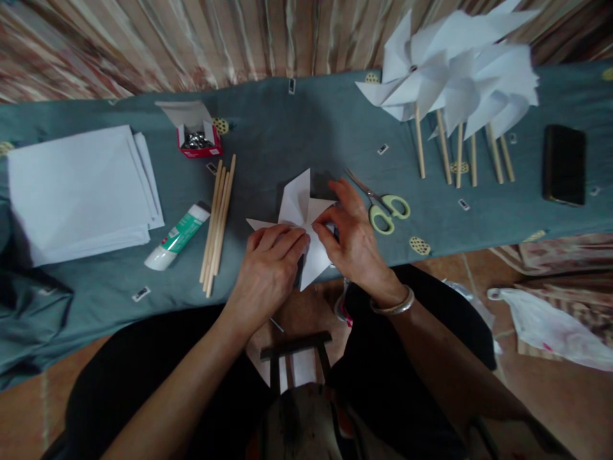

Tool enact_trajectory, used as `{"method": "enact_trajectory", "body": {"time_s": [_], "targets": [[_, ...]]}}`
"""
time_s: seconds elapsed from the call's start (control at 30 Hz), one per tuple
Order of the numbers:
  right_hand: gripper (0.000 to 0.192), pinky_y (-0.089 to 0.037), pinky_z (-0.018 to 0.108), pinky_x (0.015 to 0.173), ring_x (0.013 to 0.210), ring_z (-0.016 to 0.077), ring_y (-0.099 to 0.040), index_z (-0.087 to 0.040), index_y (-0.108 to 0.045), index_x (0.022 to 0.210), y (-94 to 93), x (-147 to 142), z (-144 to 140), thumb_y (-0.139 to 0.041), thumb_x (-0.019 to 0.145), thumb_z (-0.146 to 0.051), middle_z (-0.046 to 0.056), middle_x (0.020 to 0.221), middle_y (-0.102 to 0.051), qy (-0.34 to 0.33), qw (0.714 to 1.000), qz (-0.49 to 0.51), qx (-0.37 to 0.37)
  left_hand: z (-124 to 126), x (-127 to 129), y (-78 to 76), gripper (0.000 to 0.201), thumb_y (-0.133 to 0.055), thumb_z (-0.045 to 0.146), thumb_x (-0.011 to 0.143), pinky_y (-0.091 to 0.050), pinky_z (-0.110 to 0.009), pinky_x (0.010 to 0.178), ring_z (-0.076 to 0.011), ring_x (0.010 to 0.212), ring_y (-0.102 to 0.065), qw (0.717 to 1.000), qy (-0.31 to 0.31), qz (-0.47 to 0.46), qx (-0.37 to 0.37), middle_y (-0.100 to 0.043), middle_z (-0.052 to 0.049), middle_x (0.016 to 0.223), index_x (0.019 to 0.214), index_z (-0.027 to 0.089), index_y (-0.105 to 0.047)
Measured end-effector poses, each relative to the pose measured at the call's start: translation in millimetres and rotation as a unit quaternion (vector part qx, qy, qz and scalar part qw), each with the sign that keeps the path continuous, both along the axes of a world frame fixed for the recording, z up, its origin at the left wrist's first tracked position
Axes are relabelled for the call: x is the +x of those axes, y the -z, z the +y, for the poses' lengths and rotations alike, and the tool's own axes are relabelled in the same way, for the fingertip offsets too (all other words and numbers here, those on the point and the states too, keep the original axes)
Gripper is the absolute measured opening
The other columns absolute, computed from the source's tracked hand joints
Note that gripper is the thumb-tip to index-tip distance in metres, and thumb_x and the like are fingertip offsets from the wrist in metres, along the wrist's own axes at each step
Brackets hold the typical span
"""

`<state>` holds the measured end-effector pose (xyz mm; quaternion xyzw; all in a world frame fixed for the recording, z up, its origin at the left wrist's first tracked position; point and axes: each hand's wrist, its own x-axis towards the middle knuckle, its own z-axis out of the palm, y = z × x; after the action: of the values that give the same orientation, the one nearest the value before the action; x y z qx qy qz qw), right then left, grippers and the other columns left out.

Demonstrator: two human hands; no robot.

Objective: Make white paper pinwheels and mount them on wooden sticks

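Observation:
A white paper pinwheel [297, 199] lies at the table's front edge, its pointed blades spread around the centre. My left hand [268, 271] is closed on it, fingertips pressing near the middle. From the other side my right hand [352, 236] pinches at the same centre with thumb and index finger, the other fingers raised. Whether a small pin sits between those fingertips is hidden. Just right of my right hand lie green-handled scissors [382, 206]. Several wooden sticks [218, 223] lie side by side to the left of the pinwheel.
Finished pinwheels on sticks [445, 76] are piled at the back right, near a black phone [564, 165]. On the left are a stack of white paper [81, 191], a glue tube [177, 237] and an open red box of metal pins [200, 144]. A plastic bag [550, 326] lies on the floor.

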<state>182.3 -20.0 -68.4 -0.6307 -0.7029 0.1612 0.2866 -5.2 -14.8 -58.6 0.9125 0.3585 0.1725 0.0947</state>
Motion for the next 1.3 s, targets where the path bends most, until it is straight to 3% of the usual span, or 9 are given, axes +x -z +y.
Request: {"method": "enact_trajectory", "body": {"time_s": [0.37,0.7,1.03,1.3], "targets": [[0.015,-0.032,0.048,0.121,0.149,0.0245,-0.028,-0.028,-0.066,0.093,-6.5,-7.3,-2.8,-0.051,0.093,-0.025,0.002,0.149,-0.046,0.019,1.000,-0.010,-0.015,-0.5,0.2,1.9,0.032,-0.046,0.012,0.095,-0.045,-0.044,0.095,-0.0264,0.118,-0.056,1.000,0.004,-0.001,0.010,-0.068,-0.010,0.123,0.122,0.014,-0.062],[0.027,-0.030,0.055,0.121,0.150,0.0248,-0.026,-0.035,-0.065,0.112,-14.1,-9.4,-3.5,-0.052,0.092,-0.022,-0.001,0.138,-0.057,0.013,1.000,-0.004,-0.021,0.2,0.8,2.5,0.028,-0.046,0.014,0.096,-0.044,-0.044,0.096,-0.0266,0.119,-0.056,1.000,0.002,-0.003,0.017,-0.067,-0.009,0.125,0.118,0.015,-0.062],[0.019,-0.029,0.054,0.120,0.150,0.0269,-0.026,-0.028,-0.066,0.096,-15.9,-10.6,-3.4,-0.049,0.094,-0.023,0.004,0.148,-0.049,0.007,1.000,-0.020,-0.011,0.8,0.9,1.5,0.033,-0.044,0.011,0.096,-0.041,-0.047,0.100,-0.0263,0.123,-0.055,1.000,0.008,0.002,0.001,-0.067,-0.007,0.129,0.122,0.017,-0.063],[0.022,-0.030,0.055,0.119,0.149,0.0278,-0.028,-0.033,-0.067,0.105,-19.1,-10.8,-3.8,-0.052,0.092,-0.024,-0.001,0.145,-0.052,-0.004,1.000,-0.019,-0.009,3.8,4.3,-0.7,0.033,-0.044,0.010,0.095,-0.040,-0.049,0.102,-0.0260,0.120,-0.056,1.000,0.004,-0.005,-0.013,-0.070,-0.007,0.123,0.120,0.017,-0.064]]}}
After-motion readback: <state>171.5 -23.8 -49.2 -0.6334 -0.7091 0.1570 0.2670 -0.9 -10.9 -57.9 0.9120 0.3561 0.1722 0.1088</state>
